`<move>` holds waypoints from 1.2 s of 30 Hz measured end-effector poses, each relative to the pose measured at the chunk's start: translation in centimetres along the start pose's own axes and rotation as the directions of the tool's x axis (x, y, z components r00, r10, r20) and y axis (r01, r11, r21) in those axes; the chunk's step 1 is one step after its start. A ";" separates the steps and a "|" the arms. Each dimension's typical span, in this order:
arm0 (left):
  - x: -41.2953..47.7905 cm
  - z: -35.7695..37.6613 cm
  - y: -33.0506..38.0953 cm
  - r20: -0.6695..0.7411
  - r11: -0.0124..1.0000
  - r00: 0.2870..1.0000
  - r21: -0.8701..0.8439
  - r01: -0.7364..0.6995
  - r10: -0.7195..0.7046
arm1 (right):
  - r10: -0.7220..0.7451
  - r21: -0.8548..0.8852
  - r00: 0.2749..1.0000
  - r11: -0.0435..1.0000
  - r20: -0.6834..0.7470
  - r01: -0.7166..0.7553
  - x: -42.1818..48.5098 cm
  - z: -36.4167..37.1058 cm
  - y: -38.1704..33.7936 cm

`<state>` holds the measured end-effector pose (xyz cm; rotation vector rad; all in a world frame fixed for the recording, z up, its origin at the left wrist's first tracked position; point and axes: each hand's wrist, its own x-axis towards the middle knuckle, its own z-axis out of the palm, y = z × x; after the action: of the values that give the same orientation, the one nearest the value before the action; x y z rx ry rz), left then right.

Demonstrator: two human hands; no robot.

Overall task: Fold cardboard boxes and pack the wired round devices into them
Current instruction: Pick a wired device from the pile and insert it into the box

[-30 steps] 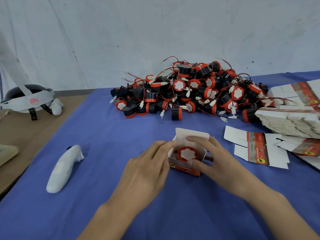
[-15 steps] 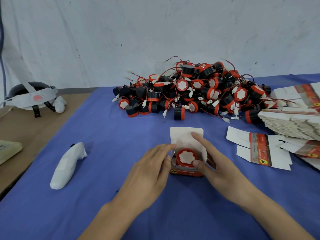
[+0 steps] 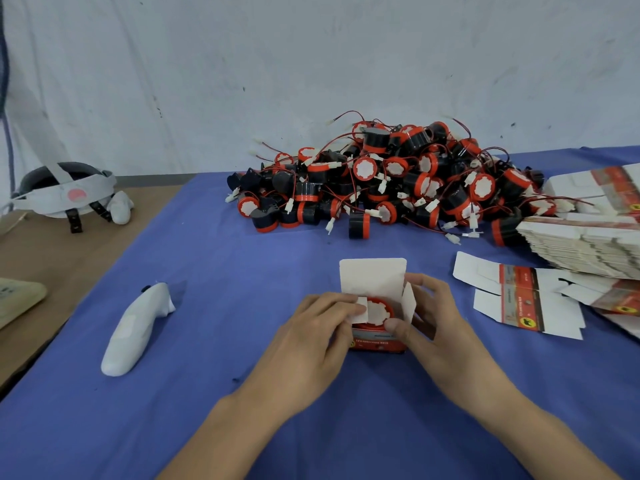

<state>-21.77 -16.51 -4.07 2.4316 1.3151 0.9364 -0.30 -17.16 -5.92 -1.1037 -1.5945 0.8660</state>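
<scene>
I see left grip (image 3: 311, 341) flat-fingered, pressing side flap (image 3: 360, 309) onto device (image 3: 379, 311) seated in box (image 3: 379, 342) between grips; right grip (image 3: 440, 325) clasps box. I'd fold opposite flap (image 3: 410, 303) next, then lid (image 3: 372, 276).

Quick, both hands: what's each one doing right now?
Left hand: open, fingers pressing a side flap of the cardboard box inward.
Right hand: grips the cardboard box, thumb in front, fingers round its right side.

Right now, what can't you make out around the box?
Head view only:
- Device wire: hidden inside the box, under the flap and left hand.
- Box print: too small, blurred.
- Right hand fingertips: behind the side flap.
- Flat box stack: cut off by right edge.
</scene>
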 end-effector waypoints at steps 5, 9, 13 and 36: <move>0.1 -0.1 0.0 0.014 1.000 1.000 -0.006 0.012 -0.012 | 0.031 -0.064 0.999 0.997 -0.006 -0.032 -0.5 -0.3 -0.3; 0.1 -0.2 0.0 0.014 1.000 1.000 0.017 -0.005 0.005 | 0.045 -0.095 0.999 0.994 -0.030 -0.047 -1.0 -0.4 -0.8; 0.3 -0.1 0.0 0.050 0.999 0.999 0.037 -0.006 0.005 | -0.026 -0.169 0.994 0.985 -0.108 0.008 -1.1 -0.1 -1.2; 0.6 -0.2 -0.2 0.051 0.996 0.997 0.058 -0.068 0.065 | -0.131 -0.539 0.988 0.828 0.078 0.152 -1.0 -0.5 -0.9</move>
<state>-21.81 -15.92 -3.74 2.5403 1.2705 0.8596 0.07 -18.38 -5.26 -1.3373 -1.9944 0.3289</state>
